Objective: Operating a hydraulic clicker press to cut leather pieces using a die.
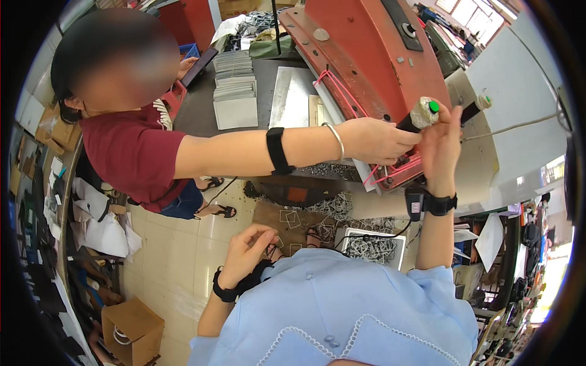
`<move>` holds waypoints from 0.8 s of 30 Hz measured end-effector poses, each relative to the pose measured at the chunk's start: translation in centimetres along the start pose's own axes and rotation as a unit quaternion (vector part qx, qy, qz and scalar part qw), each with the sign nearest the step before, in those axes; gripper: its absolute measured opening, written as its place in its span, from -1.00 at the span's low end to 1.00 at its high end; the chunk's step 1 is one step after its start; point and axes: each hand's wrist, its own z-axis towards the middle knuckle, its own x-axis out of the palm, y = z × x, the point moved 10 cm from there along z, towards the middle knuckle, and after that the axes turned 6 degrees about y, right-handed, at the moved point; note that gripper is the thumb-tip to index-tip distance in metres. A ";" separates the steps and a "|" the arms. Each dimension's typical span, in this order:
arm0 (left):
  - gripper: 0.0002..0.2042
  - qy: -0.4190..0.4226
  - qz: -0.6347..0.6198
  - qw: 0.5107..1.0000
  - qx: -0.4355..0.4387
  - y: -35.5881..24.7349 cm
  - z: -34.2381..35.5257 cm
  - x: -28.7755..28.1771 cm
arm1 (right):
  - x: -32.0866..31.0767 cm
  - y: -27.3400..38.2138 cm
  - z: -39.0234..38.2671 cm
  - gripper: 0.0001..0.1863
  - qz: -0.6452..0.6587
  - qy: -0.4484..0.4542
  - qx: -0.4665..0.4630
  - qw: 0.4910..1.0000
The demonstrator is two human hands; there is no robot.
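Sticking out from the big red press machine [360, 52], a black handle [408, 124] with a green button [434, 107]. Right by it, right hand [438, 143], fingers bent; cannot tell if gripping. Near both, a co-worker's hand [377, 140]. Lower, well apart, left hand [247, 251], loosely curled, half open. Farther, stacked pale sheets [236, 113].

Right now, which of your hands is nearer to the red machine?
Right. The right hand is raised beside a green-topped handle at the red machine; the left hand is away from it, low beside the blue shirt.
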 end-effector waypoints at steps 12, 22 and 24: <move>-0.84 0.024 0.087 0.994 0.054 -3.4 1.5 1.3 | -3.2 14.2 -4.5 -0.58 -0.563 -0.238 -0.273 0.743; -0.89 -0.025 0.184 0.917 0.353 -17.5 -0.6 2.7 | -16.8 9.0 2.7 -0.33 -0.230 -0.205 -0.121 0.944; -0.87 -0.092 0.192 0.879 0.427 -19.9 -1.4 1.9 | -16.1 8.8 2.8 -0.33 -0.202 -0.180 -0.118 0.955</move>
